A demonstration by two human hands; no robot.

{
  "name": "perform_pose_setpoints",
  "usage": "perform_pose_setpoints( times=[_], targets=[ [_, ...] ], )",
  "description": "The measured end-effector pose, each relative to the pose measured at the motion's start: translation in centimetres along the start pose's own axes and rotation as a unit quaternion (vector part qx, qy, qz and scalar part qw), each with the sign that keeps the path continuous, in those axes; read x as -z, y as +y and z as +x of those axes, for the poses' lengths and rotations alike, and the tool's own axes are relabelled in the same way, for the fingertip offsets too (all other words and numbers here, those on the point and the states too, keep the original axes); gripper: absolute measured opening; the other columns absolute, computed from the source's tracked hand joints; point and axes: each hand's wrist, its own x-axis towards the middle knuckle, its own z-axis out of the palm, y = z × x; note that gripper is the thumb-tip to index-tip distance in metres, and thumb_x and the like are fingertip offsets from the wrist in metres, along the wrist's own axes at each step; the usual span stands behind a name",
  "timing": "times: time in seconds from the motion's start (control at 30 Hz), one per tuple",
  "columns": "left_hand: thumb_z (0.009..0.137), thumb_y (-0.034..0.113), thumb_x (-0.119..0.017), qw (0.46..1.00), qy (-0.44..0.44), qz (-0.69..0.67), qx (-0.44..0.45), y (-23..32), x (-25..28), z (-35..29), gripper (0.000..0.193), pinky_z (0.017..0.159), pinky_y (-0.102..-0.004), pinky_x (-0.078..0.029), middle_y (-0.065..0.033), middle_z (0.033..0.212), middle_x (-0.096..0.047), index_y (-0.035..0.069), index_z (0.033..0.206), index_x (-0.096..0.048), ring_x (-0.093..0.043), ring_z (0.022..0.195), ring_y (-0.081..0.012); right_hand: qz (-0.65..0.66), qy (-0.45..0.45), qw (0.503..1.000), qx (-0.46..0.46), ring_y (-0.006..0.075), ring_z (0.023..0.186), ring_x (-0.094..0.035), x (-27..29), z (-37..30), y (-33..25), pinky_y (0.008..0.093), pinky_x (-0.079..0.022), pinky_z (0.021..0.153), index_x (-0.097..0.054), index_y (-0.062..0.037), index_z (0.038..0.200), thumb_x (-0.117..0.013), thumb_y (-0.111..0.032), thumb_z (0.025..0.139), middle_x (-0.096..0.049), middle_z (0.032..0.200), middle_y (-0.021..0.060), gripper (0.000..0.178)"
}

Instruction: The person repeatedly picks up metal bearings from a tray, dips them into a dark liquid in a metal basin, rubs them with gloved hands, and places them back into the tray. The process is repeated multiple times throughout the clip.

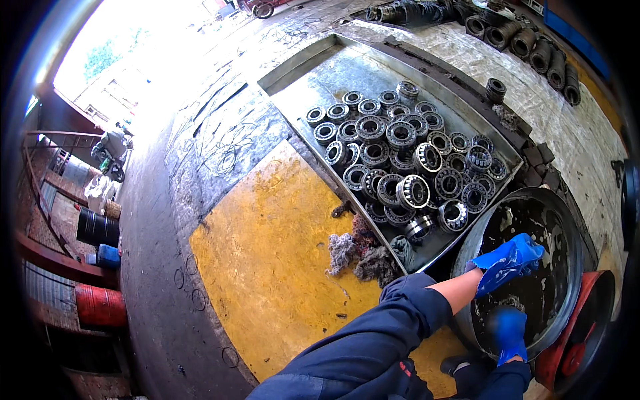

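Note:
A blue glove covers my left hand (513,260), which is over the far side of a round metal drum (471,320). Its fingers are curled together; what they hold, if anything, I cannot make out. Nearer to me, my right hand (511,331), also in a blue glove, is lowered over the dark, wet-looking inside of the drum. Its fingers are blurred. Left of the drum lies a large shallow metal tray (303,73) with many roller bearings (401,135) heaped in it, some tilted, some flat. None of these bearings is touched by either hand.
Grey and reddish rags (342,253) lie at the tray's near edge, on a yellow floor plate (280,267). A red round container (600,307) stands right of the drum. Dark cylindrical parts (523,41) line the far right. Red (100,305) and black barrels (97,227) are at left.

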Motion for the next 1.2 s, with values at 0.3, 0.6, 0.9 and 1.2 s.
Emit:
perform_pose_setpoints(
  times=[0.3, 0.6, 0.9, 1.2],
  targets=[
    [0.094, 0.025, -0.067, 0.993, -0.074, 0.008, -0.095, -1.0, 2.2, 0.9, 0.023, 0.074, -0.0371, -0.055, -0.0146, 0.088, -0.072, 0.004, 0.101, -0.071, -0.069, 0.078, -0.0259, 0.137, 0.020, 0.986, -0.094, 0.0369, 0.091, -0.070, 0.4, -1.3, 1.6, 0.0505, -0.055, 0.077, -0.074, -0.0168, 0.099, -0.071, -0.027, 0.080, -0.074, 0.096, 0.0119, 0.022],
    [0.099, 0.038, -0.065, 0.999, -0.015, 0.037, 0.032, 0.5, 0.5, 1.8, 0.040, 0.085, -0.0426, -0.057, -0.0157, 0.109, -0.074, 0.004, 0.122, -0.067, -0.072, 0.095, -0.0280, 0.239, -0.070, 0.936, -0.249, 0.0393, 0.095, -0.070, 0.4, -0.2, 3.0, 0.0469, -0.054, 0.079, -0.076, -0.0107, 0.097, -0.069, -0.033, 0.082, -0.073, 0.099, 0.0219, 0.028],
    [0.097, 0.040, -0.067, 0.999, -0.050, 0.020, 0.003, -0.3, 1.3, 1.3, 0.042, 0.079, -0.0385, -0.057, -0.0144, 0.106, -0.075, 0.004, 0.118, -0.067, -0.072, 0.090, -0.0250, -0.001, -0.123, 0.991, -0.054, 0.0346, 0.083, -0.073, 1.4, -0.1, 0.3, 0.0489, -0.055, 0.071, -0.076, -0.0191, 0.088, -0.076, -0.034, 0.075, -0.074, 0.083, 0.0115, 0.020],
    [0.095, 0.037, -0.071, 0.998, -0.041, -0.002, 0.037, -0.1, 0.6, 2.0, 0.046, 0.075, -0.0389, -0.058, -0.0162, 0.105, -0.075, 0.000, 0.120, -0.065, -0.073, 0.087, -0.0258, 0.316, -0.070, 0.883, -0.340, 0.0400, 0.101, -0.069, -2.8, -2.0, 2.4, 0.0487, -0.055, 0.082, -0.073, -0.0031, 0.097, -0.068, -0.034, 0.081, -0.074, 0.102, 0.0205, 0.035]
  ],
)
